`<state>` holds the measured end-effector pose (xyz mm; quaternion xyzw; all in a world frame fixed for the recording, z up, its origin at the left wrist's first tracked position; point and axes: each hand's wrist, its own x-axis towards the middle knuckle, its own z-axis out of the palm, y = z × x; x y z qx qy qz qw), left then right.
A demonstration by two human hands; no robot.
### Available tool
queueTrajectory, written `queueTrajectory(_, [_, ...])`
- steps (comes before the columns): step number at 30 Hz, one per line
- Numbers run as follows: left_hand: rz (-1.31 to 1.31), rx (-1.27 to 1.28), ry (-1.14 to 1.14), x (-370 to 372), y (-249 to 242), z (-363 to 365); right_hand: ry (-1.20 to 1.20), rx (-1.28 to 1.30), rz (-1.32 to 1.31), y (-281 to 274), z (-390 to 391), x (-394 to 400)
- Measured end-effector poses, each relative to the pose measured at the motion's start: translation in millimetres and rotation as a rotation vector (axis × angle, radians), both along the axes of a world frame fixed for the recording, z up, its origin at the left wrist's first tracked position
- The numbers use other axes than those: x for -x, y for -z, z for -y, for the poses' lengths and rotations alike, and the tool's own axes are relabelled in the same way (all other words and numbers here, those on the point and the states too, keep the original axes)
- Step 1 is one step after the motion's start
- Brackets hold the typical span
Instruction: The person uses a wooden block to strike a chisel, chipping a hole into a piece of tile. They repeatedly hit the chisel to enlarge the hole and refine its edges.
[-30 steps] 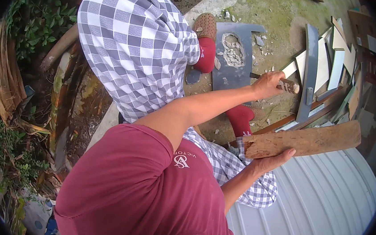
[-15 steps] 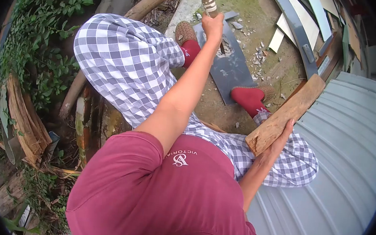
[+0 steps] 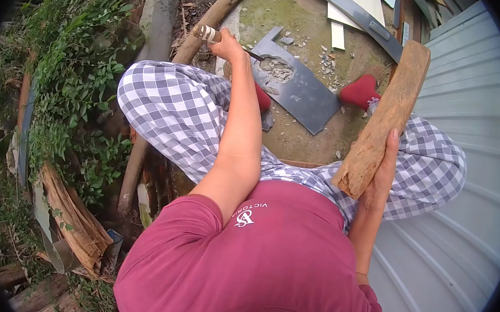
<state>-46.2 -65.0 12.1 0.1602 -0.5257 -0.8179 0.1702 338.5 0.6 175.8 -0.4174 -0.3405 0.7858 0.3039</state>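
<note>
My left hand (image 3: 228,46) is wrapped round the wooden handle of a chisel (image 3: 207,33), which has white bands on it. Its dark metal blade points right, with the tip at the upper left edge of a rough hole in a dark grey slab (image 3: 309,96). Pale broken bits fill the hole. My right hand (image 3: 385,162) grips a thick wooden block (image 3: 387,114) by its lower end, tilted up and to the right above my right knee. The slab lies on the ground between my feet, which wear red socks.
Stone chips (image 3: 329,62) lie scattered beside the slab. Long grey and white strips (image 3: 357,17) are piled at the back right. A ribbed metal sheet (image 3: 445,232) is on my right. Leafy plants (image 3: 78,81), a wooden pole (image 3: 215,10) and a split log (image 3: 72,218) lie on my left.
The chisel has swung from near upright to a low slant, its handle now to the left. The wooden block has turned steeper. The view has shifted, and the hole in the slab shows more fully.
</note>
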Motion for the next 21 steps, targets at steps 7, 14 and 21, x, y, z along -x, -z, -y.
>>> queueTrajectory(7, [-0.057,0.034,0.038,-18.4,-3.3,-9.0,-0.048,0.115,-0.019,18.4,-38.0,22.2])
queueTrajectory(14, [0.38,0.212,0.369,-28.9,43.5,9.9,-0.256,0.452,-0.119,54.8,-53.1,23.3])
queueTrajectory(21, [0.581,0.487,0.432,-16.0,88.7,-10.5,-0.042,0.443,0.061,71.6,-39.7,12.4])
